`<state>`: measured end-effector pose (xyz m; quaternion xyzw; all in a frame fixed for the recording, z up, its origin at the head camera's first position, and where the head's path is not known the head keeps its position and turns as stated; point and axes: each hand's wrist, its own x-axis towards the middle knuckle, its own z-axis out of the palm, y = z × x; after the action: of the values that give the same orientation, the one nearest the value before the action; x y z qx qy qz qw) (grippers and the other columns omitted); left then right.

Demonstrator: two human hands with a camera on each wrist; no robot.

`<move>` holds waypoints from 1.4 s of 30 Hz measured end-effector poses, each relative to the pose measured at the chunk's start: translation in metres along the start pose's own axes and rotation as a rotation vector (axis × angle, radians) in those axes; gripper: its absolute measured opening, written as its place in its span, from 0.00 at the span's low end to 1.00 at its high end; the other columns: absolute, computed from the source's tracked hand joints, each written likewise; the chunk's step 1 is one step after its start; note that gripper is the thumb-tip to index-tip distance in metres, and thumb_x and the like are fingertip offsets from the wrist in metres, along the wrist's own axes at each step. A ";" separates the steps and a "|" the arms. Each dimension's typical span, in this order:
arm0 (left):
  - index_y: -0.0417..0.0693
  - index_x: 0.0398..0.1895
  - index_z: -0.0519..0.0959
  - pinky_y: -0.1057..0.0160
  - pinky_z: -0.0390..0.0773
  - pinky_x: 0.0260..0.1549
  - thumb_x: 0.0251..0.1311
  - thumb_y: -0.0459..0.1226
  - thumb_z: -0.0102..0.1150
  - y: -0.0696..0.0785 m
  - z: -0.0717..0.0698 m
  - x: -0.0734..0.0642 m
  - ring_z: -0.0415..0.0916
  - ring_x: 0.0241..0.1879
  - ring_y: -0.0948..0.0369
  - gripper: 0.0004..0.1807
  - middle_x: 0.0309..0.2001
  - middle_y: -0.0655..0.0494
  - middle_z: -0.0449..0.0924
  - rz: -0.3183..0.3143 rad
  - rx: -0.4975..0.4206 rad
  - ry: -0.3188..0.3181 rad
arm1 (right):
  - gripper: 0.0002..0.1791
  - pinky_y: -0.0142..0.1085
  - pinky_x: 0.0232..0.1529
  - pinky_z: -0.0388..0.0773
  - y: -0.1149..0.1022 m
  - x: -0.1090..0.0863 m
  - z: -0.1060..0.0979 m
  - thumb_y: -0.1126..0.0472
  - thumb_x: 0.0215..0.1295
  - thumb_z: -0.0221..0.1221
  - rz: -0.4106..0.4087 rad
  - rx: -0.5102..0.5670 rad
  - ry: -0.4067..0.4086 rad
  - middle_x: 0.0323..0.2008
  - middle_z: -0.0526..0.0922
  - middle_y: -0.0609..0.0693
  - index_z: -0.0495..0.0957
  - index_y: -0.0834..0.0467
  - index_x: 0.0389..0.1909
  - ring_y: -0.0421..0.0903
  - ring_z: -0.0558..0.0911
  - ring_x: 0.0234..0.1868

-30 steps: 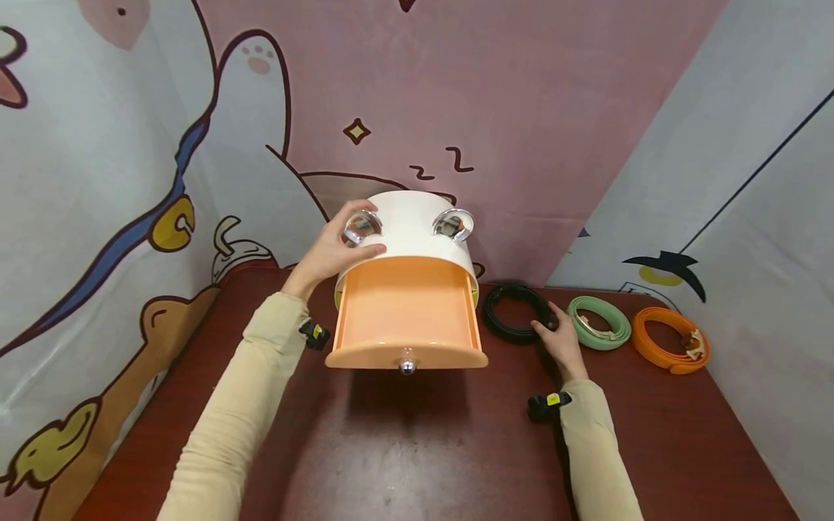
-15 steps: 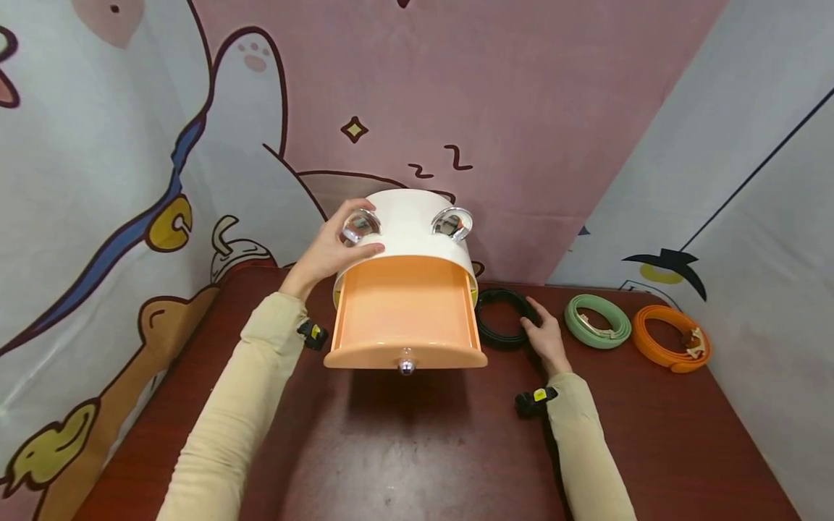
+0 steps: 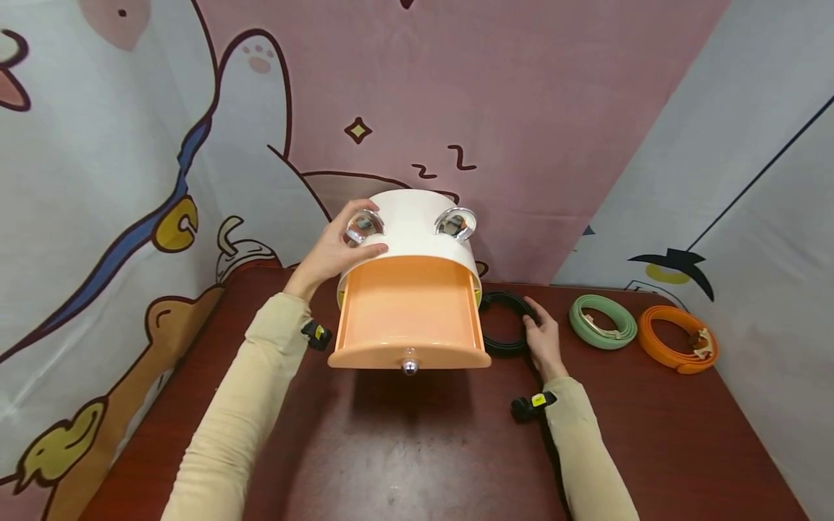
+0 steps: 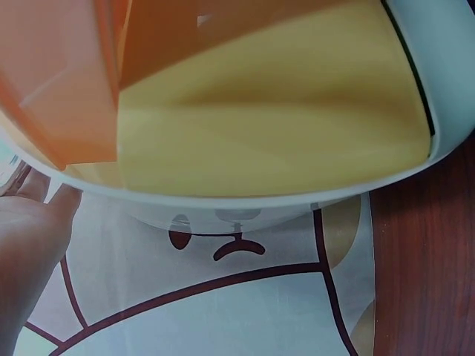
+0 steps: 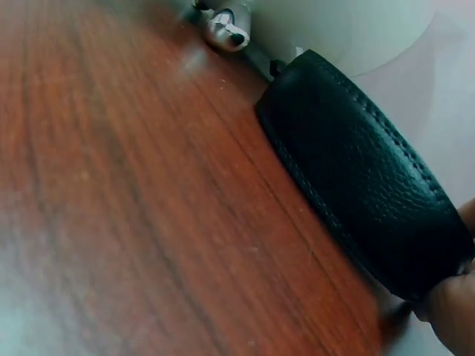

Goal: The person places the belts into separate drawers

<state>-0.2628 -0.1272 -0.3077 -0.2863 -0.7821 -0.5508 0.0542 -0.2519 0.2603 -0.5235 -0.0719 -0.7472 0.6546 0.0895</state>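
Observation:
My left hand [image 3: 332, 250] holds the chrome eye-shaped bump [image 3: 365, 226] on the left of a white rounded drawer box [image 3: 413, 224], thumb on the front of its top. The box's orange drawer [image 3: 407, 307] is pulled out, with a round knob [image 3: 410, 367] on its front and nothing lying in it. Beside the box, a coiled black belt [image 3: 504, 348] lies flat on the table, and my right hand [image 3: 543, 336] pinches its right side. Stitched edges show on the belt [image 5: 356, 170] in the right wrist view, where only part of my fingers [image 5: 453, 308] appears.
To the right of my right hand lie a coiled green belt [image 3: 602, 340] and a coiled orange belt [image 3: 658, 353]. The dark red table [image 3: 391, 463] runs back to a cartoon-printed cloth [image 3: 508, 145], which also covers both sides.
My right hand has shifted left with the black belt, bringing the coil up beside the drawer box. My left hand stays on the box, and the drawer has not moved.

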 end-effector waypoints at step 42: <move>0.52 0.62 0.66 0.62 0.66 0.28 0.55 0.36 0.70 -0.036 -0.002 0.008 0.64 0.32 0.55 0.32 0.54 0.55 0.69 0.025 0.032 0.018 | 0.26 0.21 0.48 0.70 -0.069 -0.036 -0.034 0.73 0.73 0.41 -0.073 0.059 0.016 0.67 0.61 0.68 0.57 0.65 0.71 0.56 0.63 0.67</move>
<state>-0.2882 -0.1336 -0.3333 -0.2902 -0.7868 -0.5398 0.0726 -0.2079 0.2762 -0.4519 -0.0473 -0.7290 0.6721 0.1213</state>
